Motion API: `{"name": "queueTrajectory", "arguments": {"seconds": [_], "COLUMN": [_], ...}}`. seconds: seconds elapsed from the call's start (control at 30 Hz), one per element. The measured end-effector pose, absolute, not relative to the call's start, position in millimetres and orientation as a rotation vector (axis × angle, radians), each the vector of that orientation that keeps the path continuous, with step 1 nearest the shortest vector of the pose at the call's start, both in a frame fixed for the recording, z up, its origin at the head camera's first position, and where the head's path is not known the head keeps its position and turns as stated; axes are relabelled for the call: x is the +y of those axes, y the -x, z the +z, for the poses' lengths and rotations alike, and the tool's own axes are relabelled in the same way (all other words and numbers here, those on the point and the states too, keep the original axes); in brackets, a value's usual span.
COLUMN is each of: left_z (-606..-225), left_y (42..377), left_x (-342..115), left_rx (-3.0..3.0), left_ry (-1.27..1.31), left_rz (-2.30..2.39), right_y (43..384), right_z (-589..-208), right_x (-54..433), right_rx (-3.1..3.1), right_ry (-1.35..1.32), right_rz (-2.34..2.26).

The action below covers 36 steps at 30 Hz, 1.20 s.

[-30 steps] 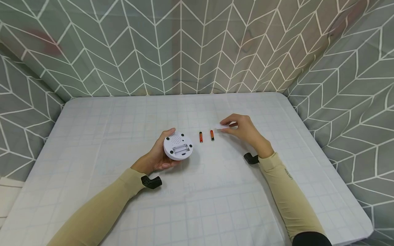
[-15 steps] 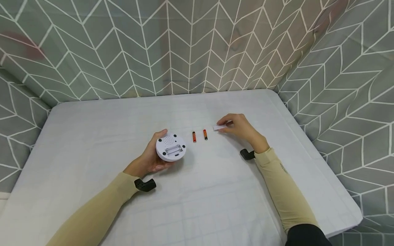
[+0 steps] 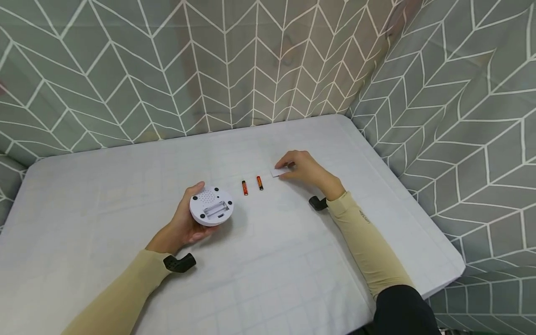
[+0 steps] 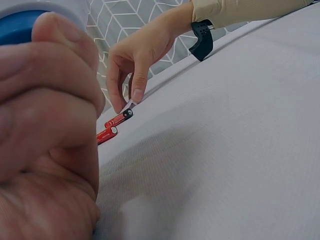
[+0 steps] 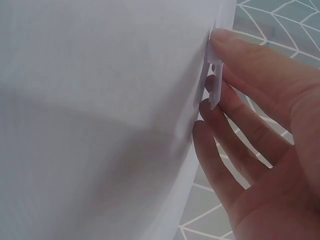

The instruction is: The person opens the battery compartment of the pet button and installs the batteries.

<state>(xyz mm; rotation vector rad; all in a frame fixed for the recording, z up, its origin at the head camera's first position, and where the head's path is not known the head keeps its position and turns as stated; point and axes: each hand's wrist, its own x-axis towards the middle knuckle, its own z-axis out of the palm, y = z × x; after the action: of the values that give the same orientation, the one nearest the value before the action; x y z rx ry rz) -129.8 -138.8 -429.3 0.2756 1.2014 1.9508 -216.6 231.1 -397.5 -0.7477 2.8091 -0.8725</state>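
My left hand (image 3: 184, 223) holds a round white device (image 3: 211, 197), its underside tilted up. That underside shows small holes, dark feet and an open battery compartment (image 3: 215, 209) with no batteries in it. A blue part (image 4: 20, 27) of the device appears in the left wrist view. My right hand (image 3: 307, 168) pinches a small white battery cover (image 3: 278, 172) at the tabletop; its clip (image 5: 216, 90) shows between thumb and fingers in the right wrist view. Between the hands lie two red-and-black batteries, the left one (image 3: 244, 187) and the right one (image 3: 260, 183), side by side.
A white cloth (image 3: 259, 260) covers the table. Grey curtains (image 3: 234, 60) with white lines stand behind it and along the right side. A black wrist camera (image 3: 179, 263) sits on the left wrist and another camera (image 3: 318, 203) on the right.
The head view has turned right, so everything sits further left in it. More of the battery cover shows beyond the right fingertips now. The left hand keeps its hold on the device.
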Motion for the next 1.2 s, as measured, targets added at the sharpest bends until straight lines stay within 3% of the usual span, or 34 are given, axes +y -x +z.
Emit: {"name": "queueTrajectory", "arguments": {"seconds": [0.43,0.83,1.2], "left_z": [-428,-430,-430], "left_y": [131,128,127], "left_x": [-132,-139,-139], "left_rx": [1.147,1.169,1.198], "left_ry": [-0.321,-0.24,-0.226], "left_rz": [1.989,2.011,1.997], "right_y": [210,191,184], "right_z": [-392,-378,-391], "right_x": [232,186,167], "right_rx": [2.852,2.73,2.747], "right_ry": [0.726,0.868,0.994], "right_rz": [-0.817,-0.778,-0.633]}}
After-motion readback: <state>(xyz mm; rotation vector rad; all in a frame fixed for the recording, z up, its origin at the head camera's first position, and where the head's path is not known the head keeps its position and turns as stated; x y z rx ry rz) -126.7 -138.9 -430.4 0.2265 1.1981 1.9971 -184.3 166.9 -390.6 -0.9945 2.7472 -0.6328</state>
